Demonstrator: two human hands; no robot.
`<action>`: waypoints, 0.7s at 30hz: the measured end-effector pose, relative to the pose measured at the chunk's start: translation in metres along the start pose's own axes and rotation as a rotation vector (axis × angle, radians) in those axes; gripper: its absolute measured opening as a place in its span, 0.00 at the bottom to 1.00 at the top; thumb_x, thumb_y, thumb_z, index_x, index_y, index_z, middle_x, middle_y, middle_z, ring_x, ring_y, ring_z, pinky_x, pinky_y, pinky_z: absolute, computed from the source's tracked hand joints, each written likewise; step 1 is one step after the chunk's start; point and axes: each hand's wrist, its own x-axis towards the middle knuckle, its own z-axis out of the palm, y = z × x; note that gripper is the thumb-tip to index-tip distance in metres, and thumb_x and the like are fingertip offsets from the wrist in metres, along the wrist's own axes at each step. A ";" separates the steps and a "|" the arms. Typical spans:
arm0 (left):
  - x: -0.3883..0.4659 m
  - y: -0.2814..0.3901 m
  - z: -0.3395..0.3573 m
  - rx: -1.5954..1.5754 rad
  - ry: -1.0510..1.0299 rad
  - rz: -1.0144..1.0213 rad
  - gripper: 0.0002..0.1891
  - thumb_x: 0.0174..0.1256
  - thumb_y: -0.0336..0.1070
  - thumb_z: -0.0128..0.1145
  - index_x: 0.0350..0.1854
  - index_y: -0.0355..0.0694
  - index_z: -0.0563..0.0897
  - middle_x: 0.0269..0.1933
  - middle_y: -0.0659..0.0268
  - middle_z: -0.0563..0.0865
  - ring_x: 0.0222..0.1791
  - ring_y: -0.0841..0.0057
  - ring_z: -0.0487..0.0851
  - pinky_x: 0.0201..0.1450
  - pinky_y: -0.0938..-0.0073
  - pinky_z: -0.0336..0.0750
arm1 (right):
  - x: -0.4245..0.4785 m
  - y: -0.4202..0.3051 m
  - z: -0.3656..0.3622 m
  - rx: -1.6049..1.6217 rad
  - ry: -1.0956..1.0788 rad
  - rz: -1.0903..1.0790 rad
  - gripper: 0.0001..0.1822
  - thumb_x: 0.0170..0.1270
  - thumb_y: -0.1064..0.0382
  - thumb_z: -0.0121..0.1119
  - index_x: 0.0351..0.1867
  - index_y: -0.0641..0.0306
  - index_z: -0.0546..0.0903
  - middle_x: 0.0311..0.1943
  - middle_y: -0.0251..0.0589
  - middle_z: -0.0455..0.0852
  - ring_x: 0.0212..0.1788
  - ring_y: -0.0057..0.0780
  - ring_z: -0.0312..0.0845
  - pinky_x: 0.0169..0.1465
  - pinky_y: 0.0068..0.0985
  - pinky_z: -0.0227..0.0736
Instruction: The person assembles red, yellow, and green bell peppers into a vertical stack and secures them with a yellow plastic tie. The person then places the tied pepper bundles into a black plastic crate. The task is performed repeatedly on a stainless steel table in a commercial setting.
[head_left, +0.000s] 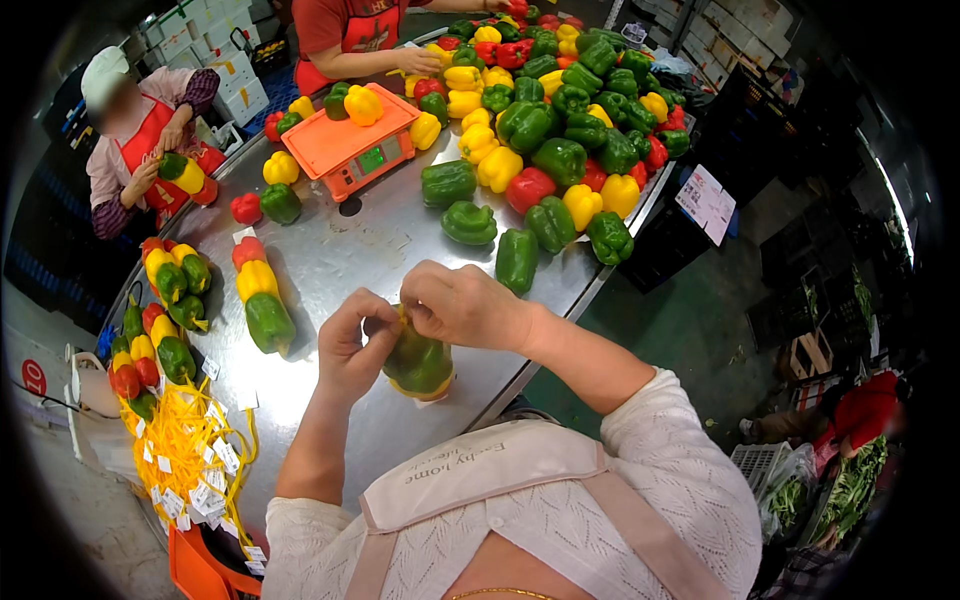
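Observation:
Both hands meet at the gathered yellow top of a mesh sleeve of bell peppers (418, 366), which stands upright on the steel table (360, 255) near its front edge. My left hand (358, 337) pinches the gathered neck from the left. From the right, my right hand (457, 304) has its bent fingers on the same neck. Green shows at the top of the sleeve and yellow below. Left of it lies a filled sleeve with red, yellow and green peppers (262, 296). Loose green peppers (516, 261) lie just beyond my right hand.
An orange scale (349, 139) holds two peppers. A large pepper pile (562, 135) covers the back right. More filled sleeves (169, 337) and yellow mesh sleeves with white tags (195, 442) lie left. Two people in red aprons work across the table; another person is at far right.

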 end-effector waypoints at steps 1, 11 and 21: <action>-0.001 0.000 0.003 0.011 0.025 -0.002 0.09 0.61 0.16 0.56 0.38 0.37 0.81 0.36 0.71 0.79 0.31 0.86 0.71 0.36 0.84 0.66 | -0.001 0.001 0.002 -0.046 0.035 -0.003 0.10 0.56 0.73 0.63 0.37 0.62 0.74 0.34 0.40 0.80 0.25 0.42 0.81 0.24 0.32 0.77; -0.001 0.000 0.012 0.291 0.108 0.160 0.08 0.60 0.20 0.63 0.39 0.38 0.82 0.36 0.69 0.80 0.27 0.85 0.73 0.33 0.83 0.67 | 0.005 -0.006 -0.001 0.092 0.005 0.079 0.12 0.57 0.76 0.61 0.41 0.63 0.75 0.35 0.41 0.83 0.29 0.39 0.82 0.31 0.31 0.78; 0.009 0.012 0.034 0.486 0.138 0.181 0.08 0.57 0.19 0.61 0.37 0.37 0.80 0.36 0.67 0.82 0.35 0.78 0.77 0.39 0.78 0.71 | 0.007 -0.016 -0.024 0.607 -0.075 0.540 0.12 0.63 0.74 0.51 0.47 0.65 0.68 0.30 0.36 0.76 0.28 0.21 0.73 0.34 0.22 0.70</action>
